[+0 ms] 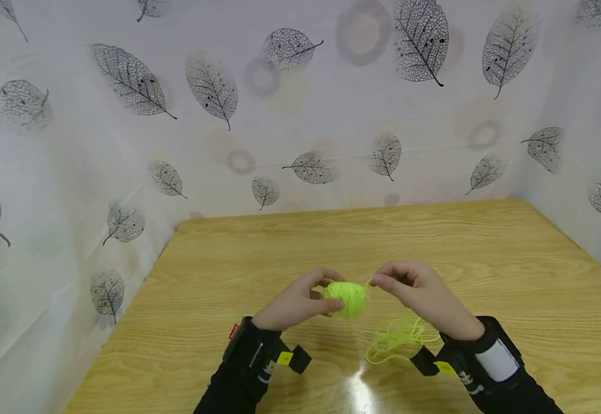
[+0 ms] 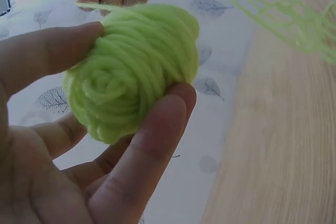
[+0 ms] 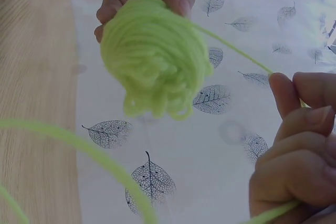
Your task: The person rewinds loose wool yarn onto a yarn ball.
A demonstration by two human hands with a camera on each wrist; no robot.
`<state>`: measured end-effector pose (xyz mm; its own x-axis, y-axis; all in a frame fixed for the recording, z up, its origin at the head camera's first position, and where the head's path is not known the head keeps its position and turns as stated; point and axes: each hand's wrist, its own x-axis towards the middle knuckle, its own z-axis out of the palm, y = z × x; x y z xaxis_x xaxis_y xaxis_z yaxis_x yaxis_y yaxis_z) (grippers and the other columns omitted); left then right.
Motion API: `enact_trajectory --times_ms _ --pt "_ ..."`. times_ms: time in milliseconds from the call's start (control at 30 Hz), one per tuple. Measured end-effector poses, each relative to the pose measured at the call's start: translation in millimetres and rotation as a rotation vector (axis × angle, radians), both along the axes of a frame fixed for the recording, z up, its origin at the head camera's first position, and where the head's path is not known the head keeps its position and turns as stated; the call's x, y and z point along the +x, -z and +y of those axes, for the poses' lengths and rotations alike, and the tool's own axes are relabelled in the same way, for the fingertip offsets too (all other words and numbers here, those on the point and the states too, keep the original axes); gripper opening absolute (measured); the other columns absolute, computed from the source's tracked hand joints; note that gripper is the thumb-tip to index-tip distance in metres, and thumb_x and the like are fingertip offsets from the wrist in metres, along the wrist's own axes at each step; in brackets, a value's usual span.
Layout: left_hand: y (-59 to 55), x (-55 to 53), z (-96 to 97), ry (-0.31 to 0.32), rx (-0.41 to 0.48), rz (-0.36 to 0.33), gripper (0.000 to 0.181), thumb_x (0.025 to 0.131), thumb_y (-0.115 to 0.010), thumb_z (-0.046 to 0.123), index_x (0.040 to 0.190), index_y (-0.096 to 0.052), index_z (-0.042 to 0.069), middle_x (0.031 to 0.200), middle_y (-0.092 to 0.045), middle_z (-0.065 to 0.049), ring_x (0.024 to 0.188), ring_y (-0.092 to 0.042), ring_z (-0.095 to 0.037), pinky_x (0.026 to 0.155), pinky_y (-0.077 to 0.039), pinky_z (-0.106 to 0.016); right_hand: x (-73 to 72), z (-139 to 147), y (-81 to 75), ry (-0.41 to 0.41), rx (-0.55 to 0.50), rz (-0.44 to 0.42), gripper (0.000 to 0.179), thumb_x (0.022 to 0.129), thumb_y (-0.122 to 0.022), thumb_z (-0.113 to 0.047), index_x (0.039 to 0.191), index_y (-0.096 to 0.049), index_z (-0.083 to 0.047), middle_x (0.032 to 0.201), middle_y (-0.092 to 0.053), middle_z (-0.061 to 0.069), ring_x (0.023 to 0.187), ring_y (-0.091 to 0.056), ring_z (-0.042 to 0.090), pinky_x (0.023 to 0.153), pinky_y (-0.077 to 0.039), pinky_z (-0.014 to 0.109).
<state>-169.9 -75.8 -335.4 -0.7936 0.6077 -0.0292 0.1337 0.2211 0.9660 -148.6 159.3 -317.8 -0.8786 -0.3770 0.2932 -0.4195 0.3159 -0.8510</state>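
A small ball of lime-green yarn [image 1: 349, 298] [image 2: 131, 77] [image 3: 155, 59] is held above the wooden table [image 1: 512, 259]. My left hand [image 1: 300, 300] grips the ball between thumb and fingertips [image 2: 157, 129]. My right hand [image 1: 414, 290] pinches the yarn strand [image 3: 236, 51] that runs taut from the ball to its fingers [image 3: 294, 98]. A loose tangle of the same yarn [image 1: 395, 339] lies on the table under my right wrist.
Walls covered with a white leaf-print sheet [image 1: 300, 115] enclose the table on the left, back and right. Black wrist-mounted cameras sit on both forearms [image 1: 264, 353] [image 1: 476, 359]. A light glare shows on the table near the front edge [image 1: 359, 391].
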Motion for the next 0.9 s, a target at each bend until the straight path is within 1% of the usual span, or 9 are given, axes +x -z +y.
enact_trajectory --times_ms 100,167,200,333,467,533,667,767,900 --pt "-0.6 -0.7 -1.0 0.058 0.040 -0.040 0.034 0.089 -0.060 0.008 0.122 -0.049 0.007 0.112 -0.051 -0.011 0.088 -0.060 -0.022 0.080 -0.051 -0.049 -1.2 2.9 0.8 -0.001 -0.050 -0.003 0.018 0.095 -0.051 -0.011 0.095 -0.064 0.001 0.064 -0.047 0.000 0.053 -0.038 0.012 0.050 -0.037 0.029" --pt "-0.8 -1.5 -2.0 0.102 0.063 -0.053 0.035 0.089 -0.060 0.007 0.122 -0.049 0.006 0.113 -0.051 -0.011 0.088 -0.060 -0.021 0.080 -0.052 -0.048 -1.9 3.6 1.4 -0.012 -0.094 -0.007 0.017 0.095 -0.050 -0.010 0.095 -0.063 0.002 0.058 -0.034 0.000 0.047 -0.029 0.015 0.044 -0.031 0.032" --pt "1.3 -3.2 -2.7 0.124 0.079 -0.061 0.035 0.089 -0.060 0.006 0.122 -0.048 0.006 0.114 -0.052 -0.011 0.088 -0.060 -0.021 0.079 -0.052 -0.048 -2.2 3.6 1.8 -0.020 -0.117 -0.008 0.017 0.096 -0.050 -0.009 0.095 -0.063 0.003 0.056 -0.031 0.001 0.045 -0.027 0.016 0.042 -0.029 0.033" --pt "-1.4 -2.8 -3.4 0.204 0.109 -0.062 0.035 0.089 -0.058 0.001 0.122 -0.048 0.002 0.117 -0.052 -0.012 0.088 -0.060 -0.020 0.077 -0.053 -0.039 -3.6 2.5 3.5 -0.049 -0.186 -0.006 0.017 0.096 -0.048 -0.006 0.094 -0.062 0.005 0.053 -0.028 0.004 0.042 -0.022 0.018 0.036 -0.023 0.035" --pt "-3.8 -0.7 -3.6 0.253 0.119 -0.073 0.034 0.090 -0.056 0.001 0.123 -0.047 0.002 0.118 -0.051 -0.011 0.089 -0.059 -0.018 0.076 -0.053 -0.032 -5.6 0.0 6.5 -0.080 -0.219 -0.003 0.017 0.096 -0.047 -0.004 0.094 -0.061 0.007 0.051 -0.027 0.006 0.040 -0.022 0.019 0.034 -0.021 0.036" --pt "-4.9 0.6 -3.7 0.266 0.116 -0.073 0.034 0.090 -0.056 0.002 0.124 -0.047 0.002 0.117 -0.051 -0.011 0.089 -0.059 -0.018 0.078 -0.053 -0.034 -6.3 -1.3 8.1 -0.090 -0.220 -0.003 0.017 0.096 -0.047 -0.003 0.094 -0.060 0.008 0.051 -0.027 0.006 0.040 -0.022 0.018 0.034 -0.021 0.036" --pt "-6.6 2.5 -4.0 0.280 0.110 -0.061 0.033 0.091 -0.056 0.003 0.123 -0.048 0.003 0.115 -0.051 -0.011 0.089 -0.060 -0.018 0.079 -0.053 -0.039 -6.9 -4.4 10.5 -0.078 -0.201 -0.013 0.018 0.095 -0.049 -0.005 0.094 -0.061 0.008 0.050 -0.029 0.002 0.040 -0.023 0.016 0.034 -0.021 0.034" --pt "-7.6 3.3 -4.4 0.282 0.110 -0.065 0.034 0.091 -0.055 0.004 0.124 -0.047 0.004 0.118 -0.050 -0.011 0.091 -0.059 -0.018 0.078 -0.053 -0.037 -8.1 -6.5 13.0 -0.064 -0.174 -0.029 0.018 0.095 -0.050 -0.008 0.093 -0.062 0.006 0.051 -0.030 -0.002 0.040 -0.025 0.013 0.034 -0.022 0.032" --pt "-9.8 4.4 -6.1 0.262 0.115 -0.067 0.037 0.092 -0.055 0.006 0.127 -0.044 0.005 0.126 -0.047 -0.012 0.094 -0.058 -0.018 0.080 -0.053 -0.035 -10.6 -10.1 18.4 -0.073 -0.147 -0.052 0.019 0.096 -0.050 -0.010 0.092 -0.063 0.003 0.052 -0.032 -0.006 0.041 -0.027 0.009 0.036 -0.026 0.025"
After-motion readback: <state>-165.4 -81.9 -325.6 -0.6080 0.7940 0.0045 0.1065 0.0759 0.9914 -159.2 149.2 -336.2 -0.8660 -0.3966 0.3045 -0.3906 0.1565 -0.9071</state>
